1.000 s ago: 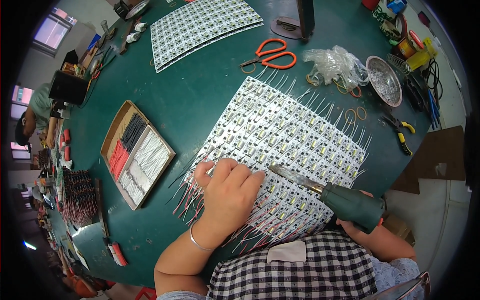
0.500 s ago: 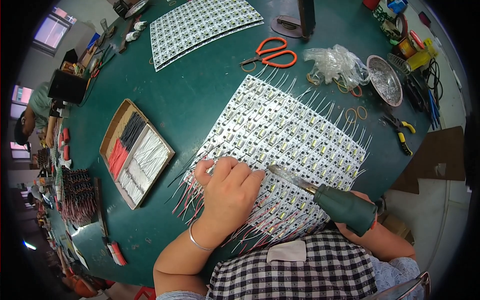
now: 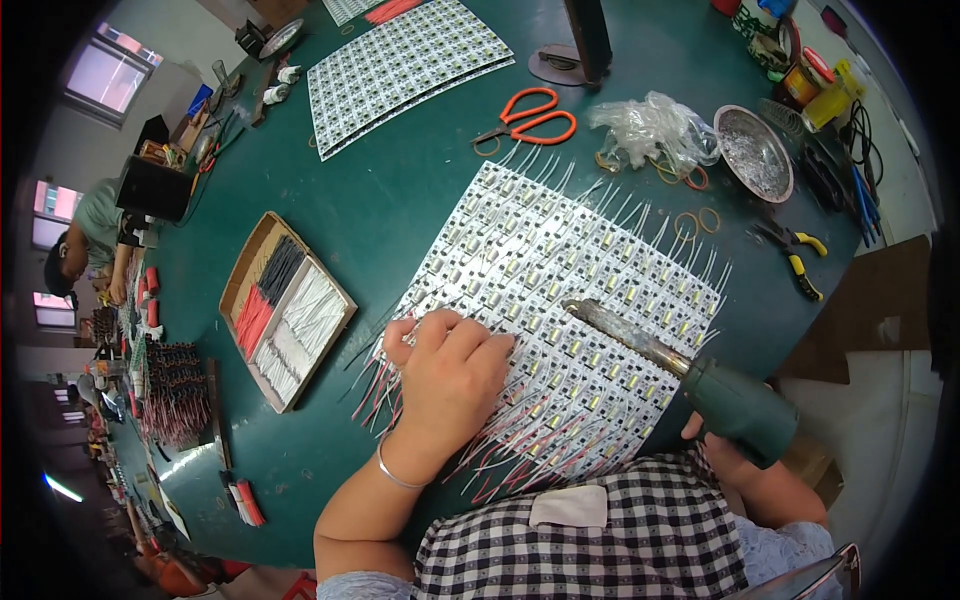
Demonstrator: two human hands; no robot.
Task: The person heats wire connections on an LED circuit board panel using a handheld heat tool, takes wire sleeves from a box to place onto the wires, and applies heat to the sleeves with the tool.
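A white sheet of LED circuit boards (image 3: 612,262) lies on the green table in front of me, with thin white, red and black wires sticking out along its edges. My left hand (image 3: 455,375) rests over the sheet's left part, fingers curled and closed; what they pinch, if anything, is hidden beneath them. In my right hand (image 3: 728,458) is a dark green soldering iron (image 3: 742,412), mostly covering the fingers that grip it. Its long metal tip points left over the sheet, a short way right of my left fingertips; I cannot tell whether it touches.
A divided cardboard box (image 3: 288,310) of black, red and white wires stands at left. Beyond the sheet lie orange-handled scissors (image 3: 535,117), a crumpled plastic bag (image 3: 655,130), a metal bowl (image 3: 755,155) and yellow-handled pliers (image 3: 795,255). More LED sheets (image 3: 410,75) lie farther back.
The soldering iron has drawn back to the right, its tip now farther from my left fingers. My left hand stays at nearly the same spot on the sheet. The whole view has shifted slightly.
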